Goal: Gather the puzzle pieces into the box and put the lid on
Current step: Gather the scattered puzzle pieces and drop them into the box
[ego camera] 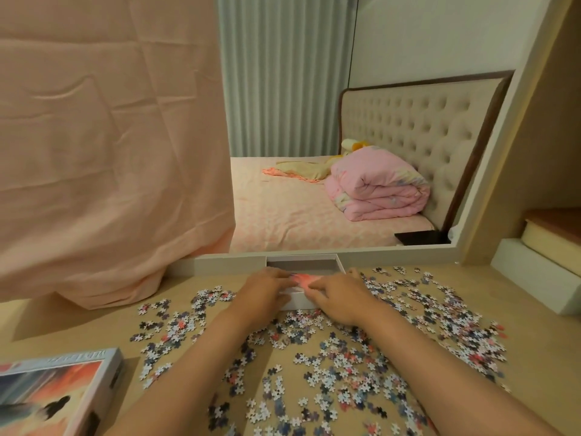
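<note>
Cardboard printed in red and grey lies nearest, at the lower left corner: the puzzle box lid [53,394] is set picture-up on the pale wooden bench [94,325]. It is well apart from the work, presumably parked there so that it is out of the way until the last step. Loose puzzle pieces [345,363] are strewn across the bench from the middle to the right edge, under and around both forearms. Most of them are not yet gathered, so the task is judged to be at an early stage. Farther on, the left grip [265,291] and the right grip [338,295] are held together over the near wall of the open box [297,303]. Their fingers are curled toward one another and closed on a pinkish, blurred handful of pieces, apparently poised to be dropped inside. The box is placed at the back edge of the bench, just in front of the mirror [283,89], where pieces can be swept toward it; its grey floor looks nearly bare. A pink cloth [110,152] is draped over the left part of the mirror, and a bed [283,215] with a folded pink quilt [380,190] is seen in the glass.
</note>
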{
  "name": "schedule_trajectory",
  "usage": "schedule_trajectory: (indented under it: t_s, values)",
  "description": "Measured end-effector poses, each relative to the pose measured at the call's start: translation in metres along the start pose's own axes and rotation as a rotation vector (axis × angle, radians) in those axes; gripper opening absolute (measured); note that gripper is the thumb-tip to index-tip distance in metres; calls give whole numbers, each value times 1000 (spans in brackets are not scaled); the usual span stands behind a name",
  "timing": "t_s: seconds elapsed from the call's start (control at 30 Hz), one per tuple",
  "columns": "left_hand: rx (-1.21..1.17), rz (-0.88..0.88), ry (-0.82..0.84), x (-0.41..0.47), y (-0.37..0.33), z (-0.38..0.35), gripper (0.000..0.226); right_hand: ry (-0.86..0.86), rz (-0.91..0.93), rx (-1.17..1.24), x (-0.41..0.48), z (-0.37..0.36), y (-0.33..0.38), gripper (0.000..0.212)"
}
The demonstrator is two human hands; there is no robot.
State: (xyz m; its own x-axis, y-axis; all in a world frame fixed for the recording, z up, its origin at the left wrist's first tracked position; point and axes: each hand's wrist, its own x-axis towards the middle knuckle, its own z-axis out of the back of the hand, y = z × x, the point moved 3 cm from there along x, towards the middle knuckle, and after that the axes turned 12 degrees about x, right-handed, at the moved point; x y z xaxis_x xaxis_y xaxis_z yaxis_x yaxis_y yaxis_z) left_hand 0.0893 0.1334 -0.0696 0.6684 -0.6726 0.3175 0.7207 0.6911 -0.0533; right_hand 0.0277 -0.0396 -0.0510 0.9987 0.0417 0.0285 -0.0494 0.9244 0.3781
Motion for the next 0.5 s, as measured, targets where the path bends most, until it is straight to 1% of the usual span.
schedule_trajectory:
  t_s: [0.07, 0.13, 0.2, 0.23, 0.27, 0.33, 0.37, 0.43, 0.5]
  values:
    - [19, 17, -89, -6, -6, 12, 38, -122, 64, -18, -7, 12, 6, 42]
    - [-40, 37, -173, -17, -14, 23, 26, -219, 127, 41, -20, 22, 16, 30]
    - [-99, 80, -143, -31, -21, 26, 14, -191, 134, 106, -33, 19, 25, 20]
    - [-99, 91, -96, -37, -23, 23, 13, -148, 119, 91, -38, 13, 28, 21]
    - [-78, 87, -50, -44, -26, 18, 16, -99, 104, 54, -42, 6, 31, 22]
    - [-30, 70, 32, -53, -29, 7, 32, -9, 65, -40, -44, -11, 33, 23]
    - [-15, 65, 69, -57, -31, 1, 41, 28, 48, -84, -45, -20, 32, 31]
    - [-13, 54, 129, -63, -35, -6, 55, 75, 33, -95, -49, -35, 31, 47]
    - [-28, 35, 157, -66, -39, -9, 60, 73, 39, -50, -51, -45, 29, 46]
